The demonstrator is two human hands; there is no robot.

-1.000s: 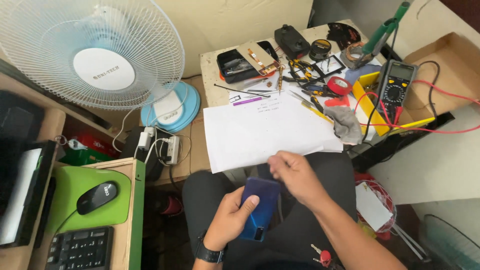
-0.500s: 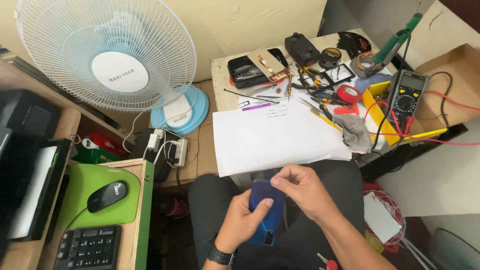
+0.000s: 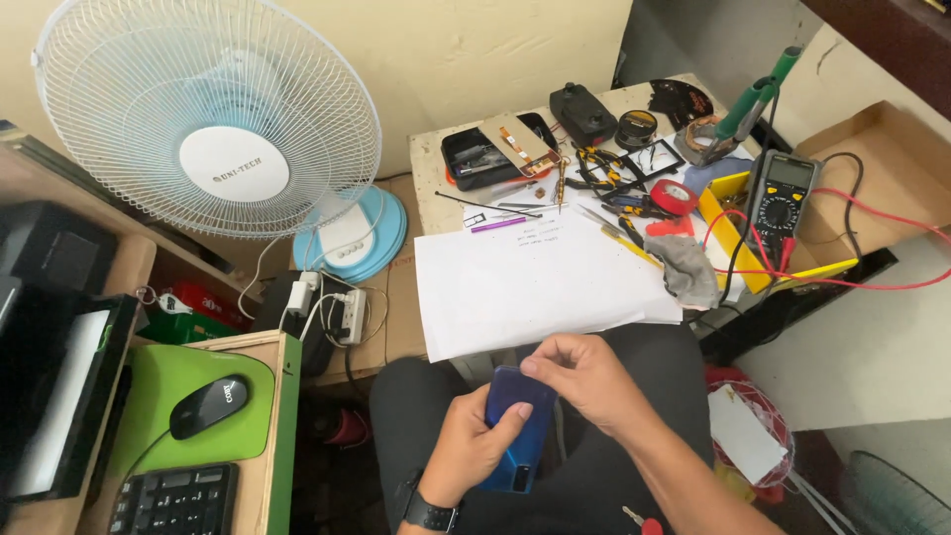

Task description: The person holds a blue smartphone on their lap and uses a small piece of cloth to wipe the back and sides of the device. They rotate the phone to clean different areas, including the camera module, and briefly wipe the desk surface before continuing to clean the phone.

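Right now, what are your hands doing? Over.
Left hand cradles blue phone over lap. Right hand pinches its top edge. White paper on table ahead, nothing blocking.

light: bright, even | shadows: soft | focus: sharp | edges: wide-angle bending

Both hands low in frame, over the lap. Left hand (image 3: 474,446) comes up from 6 o'clock, wrist with a dark watch band, fingers curled in a grip, thumb pointing toward 1 o'clock. Right hand (image 3: 580,376) enters from 4 o'clock, forearm bare, palm down, fingers bent and pinched toward 9 o'clock, touching the left thumb area.
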